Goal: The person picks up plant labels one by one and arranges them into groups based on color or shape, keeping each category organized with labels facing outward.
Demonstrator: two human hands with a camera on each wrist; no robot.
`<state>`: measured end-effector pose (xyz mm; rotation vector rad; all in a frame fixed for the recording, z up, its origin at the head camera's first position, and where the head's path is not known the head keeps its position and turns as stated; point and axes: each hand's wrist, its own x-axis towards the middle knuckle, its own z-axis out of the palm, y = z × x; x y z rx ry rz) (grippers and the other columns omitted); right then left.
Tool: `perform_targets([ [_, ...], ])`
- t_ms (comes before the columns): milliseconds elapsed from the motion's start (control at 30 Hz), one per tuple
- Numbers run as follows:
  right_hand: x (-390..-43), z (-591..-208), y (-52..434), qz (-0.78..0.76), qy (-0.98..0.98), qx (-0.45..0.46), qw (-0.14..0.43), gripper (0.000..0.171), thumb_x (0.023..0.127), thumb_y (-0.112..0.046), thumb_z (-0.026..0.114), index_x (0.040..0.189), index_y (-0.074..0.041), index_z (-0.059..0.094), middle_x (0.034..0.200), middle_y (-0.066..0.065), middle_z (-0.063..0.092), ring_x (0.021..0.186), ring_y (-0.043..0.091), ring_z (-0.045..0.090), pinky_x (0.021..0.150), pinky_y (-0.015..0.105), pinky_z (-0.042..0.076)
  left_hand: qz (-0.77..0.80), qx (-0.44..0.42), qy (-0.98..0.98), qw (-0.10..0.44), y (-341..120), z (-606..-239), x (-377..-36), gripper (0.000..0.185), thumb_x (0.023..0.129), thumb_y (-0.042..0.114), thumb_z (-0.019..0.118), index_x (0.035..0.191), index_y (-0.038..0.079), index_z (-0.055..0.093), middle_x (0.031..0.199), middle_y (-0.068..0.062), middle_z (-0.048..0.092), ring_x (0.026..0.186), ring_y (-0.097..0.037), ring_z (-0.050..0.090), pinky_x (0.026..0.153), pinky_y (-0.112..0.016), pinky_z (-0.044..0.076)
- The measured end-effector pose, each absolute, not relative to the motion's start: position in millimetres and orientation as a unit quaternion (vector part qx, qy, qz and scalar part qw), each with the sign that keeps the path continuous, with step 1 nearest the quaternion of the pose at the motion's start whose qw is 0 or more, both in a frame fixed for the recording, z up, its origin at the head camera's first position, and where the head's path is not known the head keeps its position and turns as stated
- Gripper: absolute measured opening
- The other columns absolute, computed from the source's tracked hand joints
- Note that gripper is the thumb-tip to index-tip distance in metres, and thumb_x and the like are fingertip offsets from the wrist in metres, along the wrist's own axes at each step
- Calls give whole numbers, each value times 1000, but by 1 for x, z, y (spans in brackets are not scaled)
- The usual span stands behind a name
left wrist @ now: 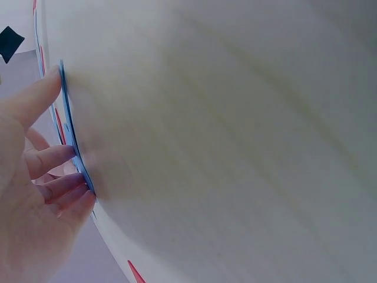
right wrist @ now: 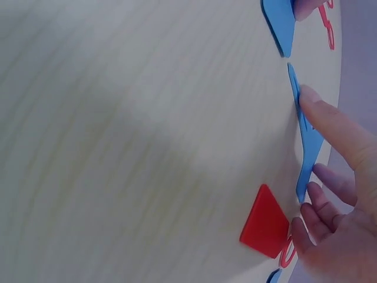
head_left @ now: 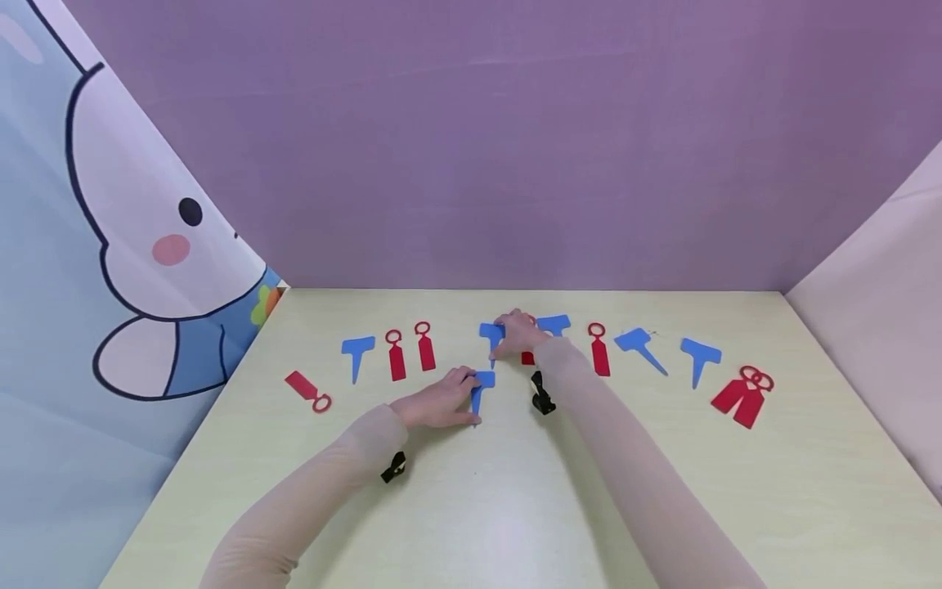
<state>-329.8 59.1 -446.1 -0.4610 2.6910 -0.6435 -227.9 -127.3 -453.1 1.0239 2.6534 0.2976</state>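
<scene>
My left hand [head_left: 440, 401] spans a blue T-shaped plant label [head_left: 483, 380] near the table's middle, holding it between thumb and fingers. In the left wrist view, the thumb touches one end of this label [left wrist: 69, 115] and the fingertips reach its other end. Just beyond, my right hand [head_left: 519, 334] holds another blue plant label [head_left: 489, 331], thumb by the stem and fingers at the head. The right wrist view shows that label [right wrist: 307, 147] lying along the tabletop. A red ring-topped tag [right wrist: 266, 224] lies beside the right fingers, partly covered by the hand in the head view.
Left of the hands lie a blue label [head_left: 358, 348] and red tags, one slanted red tag [head_left: 302, 385] farthest out. To the right are more blue labels, a red tag [head_left: 599, 356] and two overlapping red tags [head_left: 749, 405]. A purple backdrop [head_left: 471, 164] rises behind the table.
</scene>
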Motion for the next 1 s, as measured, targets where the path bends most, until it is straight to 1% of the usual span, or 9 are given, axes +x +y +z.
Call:
perform_targets([
  [267, -334, -449, 61, -235, 943, -160, 171, 73, 69, -36, 74, 130, -11, 43, 131, 18, 32, 113, 31, 35, 91, 52, 36, 106, 355, 918, 139, -128, -452, -229, 66, 83, 41, 57, 129, -2, 37, 129, -15, 33, 117, -23, 36, 97, -32, 36],
  [467, -332, -445, 61, -225, 947, -146, 179, 73, 67, -38, 75, 129, -14, 44, 127, 18, 35, 112, 31, 34, 88, 53, 37, 105, 354, 918, 144, -127, -452, -228, 66, 83, 41, 57, 130, -2, 36, 131, -15, 32, 118, -22, 35, 97, -31, 35],
  [667, -333, -444, 61, -226, 944, -146, 189, 73, 68, -37, 74, 129, -14, 43, 126, 18, 35, 112, 32, 34, 89, 53, 36, 105, 346, 920, 151, -126, -448, -226, 67, 83, 41, 57, 130, -2, 36, 131, -15, 32, 118, -22, 35, 97, -31, 35],
  [1000, -335, -442, 61, -218, 945, -152, 189, 73, 67, -37, 75, 129, -14, 43, 124, 18, 37, 112, 31, 33, 90, 51, 35, 104, 344, 920, 153, -125, -445, -226, 67, 83, 41, 58, 130, -1, 37, 131, -14, 33, 117, -21, 35, 98, -31, 35],
])
